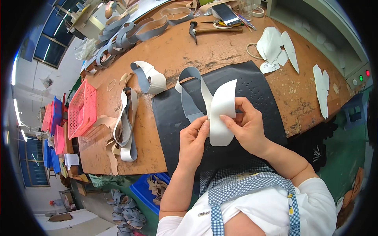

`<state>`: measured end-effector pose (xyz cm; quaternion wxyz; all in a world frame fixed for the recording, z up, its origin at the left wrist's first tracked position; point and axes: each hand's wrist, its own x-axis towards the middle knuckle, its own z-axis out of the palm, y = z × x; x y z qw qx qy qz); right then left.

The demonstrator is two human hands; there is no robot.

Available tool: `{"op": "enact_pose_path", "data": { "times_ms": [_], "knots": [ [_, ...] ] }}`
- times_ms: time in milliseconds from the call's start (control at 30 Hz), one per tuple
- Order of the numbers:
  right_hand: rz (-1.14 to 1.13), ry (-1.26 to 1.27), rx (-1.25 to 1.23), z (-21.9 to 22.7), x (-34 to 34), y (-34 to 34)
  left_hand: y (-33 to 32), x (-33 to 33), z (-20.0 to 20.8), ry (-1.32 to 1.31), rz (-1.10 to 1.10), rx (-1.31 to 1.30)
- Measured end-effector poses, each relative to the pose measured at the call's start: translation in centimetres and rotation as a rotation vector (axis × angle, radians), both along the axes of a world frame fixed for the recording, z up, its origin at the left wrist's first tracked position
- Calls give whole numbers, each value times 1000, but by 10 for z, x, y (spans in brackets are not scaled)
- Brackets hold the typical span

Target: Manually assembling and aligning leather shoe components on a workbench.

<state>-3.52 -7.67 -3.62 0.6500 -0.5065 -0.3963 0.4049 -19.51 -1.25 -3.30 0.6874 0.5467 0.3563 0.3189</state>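
Over a black mat (165, 129), both my hands work at a white curved piece (222, 102) with a pointed upper end. My right hand (250, 128) is closed on its right edge, thumb on the front face. My left hand (193, 137) is closed in a pinch where the white piece meets the end of a looped strip (189, 98), grey on one face and off-white on the other. The strip's loop rises away from my fingertips over the mat. Fingers partly hide the exact join between piece and strip.
Left of the mat lie another rolled strip (155, 82), a strip bundle (128, 133) and a pink basket (82, 110). Further back are looped grey strips (130, 33), a hammer (212, 30) and a phone (226, 15). White cut pieces (271, 45) lie at right.
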Motion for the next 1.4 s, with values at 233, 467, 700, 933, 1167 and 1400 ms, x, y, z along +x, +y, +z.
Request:
{"op": "enact_pose_path", "data": {
  "times_ms": [233, 467, 700, 933, 1167, 1400],
  "knots": [
    [13, -141, 3, 2, -2, 2, -2, -2, 0, 43, 58, -46],
    [139, -80, -98, 8, 25, 29, 4, -17, -7, -12, 104, -103],
    [158, -3, -96, -1, 19, 33, 6, -21, -12, -24, 114, -100],
    [86, -96, -77, -11, 9, 34, 6, -20, -2, -59, 84, -116],
    [129, -161, -112, 0, 1, 34, 5, -15, -2, 7, 42, -117],
    [126, -85, -68, -6, 8, 46, 4, -18, 0, -2, -23, -95]
  ]
}}
